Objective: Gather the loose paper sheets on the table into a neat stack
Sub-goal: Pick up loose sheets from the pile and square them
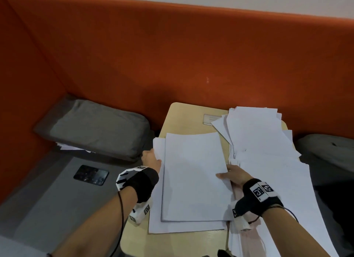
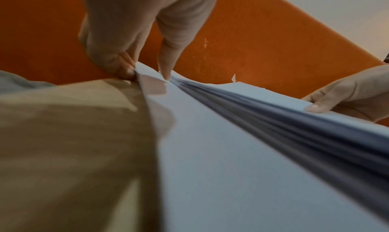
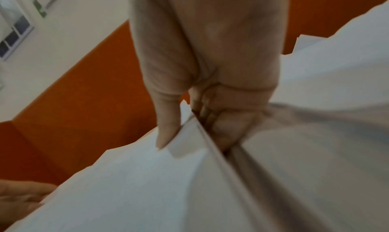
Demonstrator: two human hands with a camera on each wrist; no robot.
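Observation:
A stack of white paper sheets [image 1: 193,172] lies on the left half of the small beige table [image 1: 183,116], its lowest sheets jutting out at the front. My left hand [image 1: 151,159] pinches the stack's left edge [image 2: 160,80], thumb on top and fingers curled beneath. My right hand [image 1: 232,175] grips the right edge [image 3: 189,135], thumb over the top sheet and fingers underneath. A loose, fanned heap of white sheets [image 1: 268,151] covers the table's right side and runs down past my right wrist.
An orange padded wall [image 1: 172,55] closes the back and left. A grey cushion [image 1: 93,128] sits on the grey seat to the left, a few paper sheets [image 1: 67,146] poking out under it. A dark phone [image 1: 91,174] lies on that seat. Another grey cushion [image 1: 329,143] is far right.

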